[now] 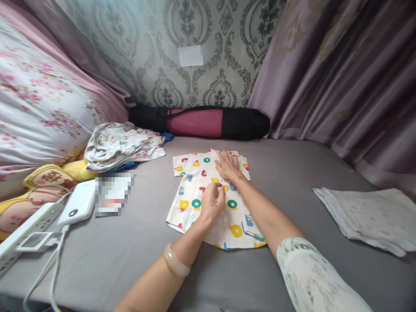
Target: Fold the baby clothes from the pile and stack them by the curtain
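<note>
A small white short-sleeved shirt [188, 216] with a colourful letter print lies spread on the grey surface in front of me. My left hand [212, 201], with a pale bangle [176, 261] on its wrist, is on the middle of the shirt front. Its fingers are curled together and appear to pinch the cloth; the fingertips are partly hidden. Higher up, near the collar, my right hand [228, 166] rests flat on the shirt with its fingers spread. A lower corner of the shirt on the right is turned over.
Folded pale cloth [367, 216] lies at the right. To the left are heaped clothes [123, 145], a white power bank [78, 201], a power strip [30, 234] with cables, and a yellow plush [48, 180]. A black and maroon long bag [195, 122] lies along the wall.
</note>
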`<state>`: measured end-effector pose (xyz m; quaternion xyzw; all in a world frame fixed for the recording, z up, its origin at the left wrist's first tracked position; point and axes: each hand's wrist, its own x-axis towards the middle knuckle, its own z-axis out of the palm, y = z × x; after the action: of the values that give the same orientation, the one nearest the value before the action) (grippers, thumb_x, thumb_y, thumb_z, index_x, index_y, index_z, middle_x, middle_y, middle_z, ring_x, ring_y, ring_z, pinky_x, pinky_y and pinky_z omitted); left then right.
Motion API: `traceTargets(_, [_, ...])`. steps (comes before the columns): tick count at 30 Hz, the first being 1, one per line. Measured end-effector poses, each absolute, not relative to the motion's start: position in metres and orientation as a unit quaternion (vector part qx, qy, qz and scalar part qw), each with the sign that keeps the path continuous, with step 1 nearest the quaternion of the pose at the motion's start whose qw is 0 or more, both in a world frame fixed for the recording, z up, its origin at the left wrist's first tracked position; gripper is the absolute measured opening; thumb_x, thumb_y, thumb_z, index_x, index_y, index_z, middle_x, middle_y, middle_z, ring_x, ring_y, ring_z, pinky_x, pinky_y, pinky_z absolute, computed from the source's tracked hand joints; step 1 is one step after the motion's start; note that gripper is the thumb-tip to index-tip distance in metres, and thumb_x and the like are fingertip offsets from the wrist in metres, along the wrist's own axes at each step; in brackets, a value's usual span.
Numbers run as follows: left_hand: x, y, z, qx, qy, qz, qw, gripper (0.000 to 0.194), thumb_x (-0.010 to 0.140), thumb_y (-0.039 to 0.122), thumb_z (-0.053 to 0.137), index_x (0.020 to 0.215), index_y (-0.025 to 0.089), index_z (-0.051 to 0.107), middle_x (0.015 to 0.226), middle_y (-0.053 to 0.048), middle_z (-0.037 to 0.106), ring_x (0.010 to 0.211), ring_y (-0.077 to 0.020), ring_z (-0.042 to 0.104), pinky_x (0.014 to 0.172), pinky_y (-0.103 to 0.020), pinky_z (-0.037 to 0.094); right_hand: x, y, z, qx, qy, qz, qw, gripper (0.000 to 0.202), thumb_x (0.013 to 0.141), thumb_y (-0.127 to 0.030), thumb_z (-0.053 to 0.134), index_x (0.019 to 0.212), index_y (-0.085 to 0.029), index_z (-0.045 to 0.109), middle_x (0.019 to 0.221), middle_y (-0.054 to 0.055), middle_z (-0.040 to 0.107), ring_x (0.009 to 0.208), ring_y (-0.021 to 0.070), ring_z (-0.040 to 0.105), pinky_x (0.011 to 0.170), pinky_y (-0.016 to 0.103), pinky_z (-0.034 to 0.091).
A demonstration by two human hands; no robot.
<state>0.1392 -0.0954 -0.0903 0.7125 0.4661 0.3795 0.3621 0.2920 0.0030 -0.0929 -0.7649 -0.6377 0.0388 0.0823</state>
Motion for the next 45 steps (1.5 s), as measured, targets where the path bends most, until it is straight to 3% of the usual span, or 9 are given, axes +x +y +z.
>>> traceTargets(3, [0.139,-0.094,-0.093,0.704,0.463,0.391,0.371,0.017,0.089,0.031,0.047,0.092,0.02,0.061,0.087,-0.005,0.069,0.081,-0.0193,0.066,0.076,-0.033,0.052,0.286,0.011,-0.091,-0.716,-0.694,0.032,0.073,0.063,0.1,-0.047,0.015,0.155,-0.016,0.021,0.162,0.006,0.015,0.149,0.0219,0.004,0.119,0.047,-0.002])
traceTargets(10, [0.138,-0.095,-0.094,0.695,0.463,0.386,0.392,0.017,0.089,0.03,0.048,0.093,0.019,0.06,0.094,-0.008,0.07,0.09,-0.0216,0.067,0.079,-0.036,0.053,0.285,0.019,-0.095,-0.707,-0.698,0.091,0.076,0.064,0.1,-0.046,0.012,0.154,-0.013,0.024,0.161,0.006,0.019,0.148,0.0208,0.009,0.119,0.044,0.004])
traceTargets(16, [0.138,-0.094,-0.096,0.703,0.466,0.381,0.379,0.018,0.089,0.032,0.048,0.092,0.019,0.06,0.088,-0.007,0.069,0.085,-0.0207,0.067,0.076,-0.035,0.053,0.296,0.017,-0.085,-0.724,-0.673,0.111,0.103,0.063,0.1,-0.047,0.009,0.154,-0.019,0.022,0.162,0.005,0.014,0.149,0.0193,0.007,0.119,0.043,0.006])
traceTargets(20, [0.139,-0.093,-0.097,0.707,0.456,0.383,0.382,0.018,0.089,0.031,0.047,0.093,0.019,0.06,0.091,-0.007,0.069,0.086,-0.0204,0.067,0.078,-0.035,0.053,0.312,0.007,-0.085,-0.791,-0.602,0.038,0.103,0.064,0.099,-0.046,0.017,0.153,-0.012,0.026,0.161,0.012,0.015,0.149,0.025,0.006,0.118,0.049,0.003])
traceTargets(24, [0.14,-0.093,-0.097,0.704,0.458,0.38,0.388,0.018,0.089,0.031,0.047,0.093,0.019,0.061,0.09,-0.007,0.07,0.086,-0.0205,0.067,0.079,-0.035,0.052,0.319,-0.002,-0.096,-0.814,-0.574,0.044,0.081,0.067,0.098,-0.049,0.018,0.152,-0.009,0.026,0.159,0.017,0.019,0.147,0.0293,0.012,0.116,0.053,0.009])
traceTargets(31, [0.137,-0.091,-0.092,0.702,0.478,0.375,0.373,0.015,0.087,0.026,0.049,0.092,0.019,0.062,0.096,-0.008,0.07,0.091,-0.0212,0.067,0.083,-0.036,0.052,0.321,-0.002,-0.094,-0.804,-0.583,0.046,0.106,0.062,0.099,-0.044,0.016,0.151,-0.013,0.029,0.159,0.012,0.023,0.147,0.0252,0.015,0.117,0.051,0.012])
traceTargets(35, [0.136,-0.091,-0.09,0.696,0.484,0.376,0.375,0.014,0.087,0.024,0.05,0.091,0.019,0.062,0.095,-0.007,0.071,0.091,-0.0212,0.066,0.085,-0.037,0.051,0.325,-0.027,-0.085,-0.785,-0.605,0.057,0.119,0.06,0.098,-0.037,0.016,0.153,-0.013,0.025,0.161,0.009,0.018,0.148,0.022,0.01,0.119,0.047,0.008])
traceTargets(39, [0.136,-0.091,-0.09,0.698,0.483,0.377,0.37,0.015,0.086,0.024,0.05,0.091,0.019,0.063,0.092,-0.006,0.071,0.089,-0.0204,0.066,0.085,-0.036,0.051,0.317,-0.06,-0.091,-0.765,-0.635,0.075,0.08,0.063,0.098,-0.042,0.019,0.154,-0.012,0.023,0.162,0.01,0.013,0.149,0.0234,0.006,0.119,0.047,0.004])
traceTargets(45, [0.133,-0.091,-0.083,0.693,0.499,0.359,0.377,0.015,0.085,0.023,0.051,0.09,0.019,0.065,0.096,-0.007,0.071,0.088,-0.0199,0.066,0.084,-0.033,0.051,0.309,-0.068,-0.098,-0.771,-0.629,0.067,0.073,0.062,0.099,-0.043,0.016,0.153,-0.014,0.026,0.161,0.007,0.018,0.148,0.0233,0.011,0.12,0.046,0.004])
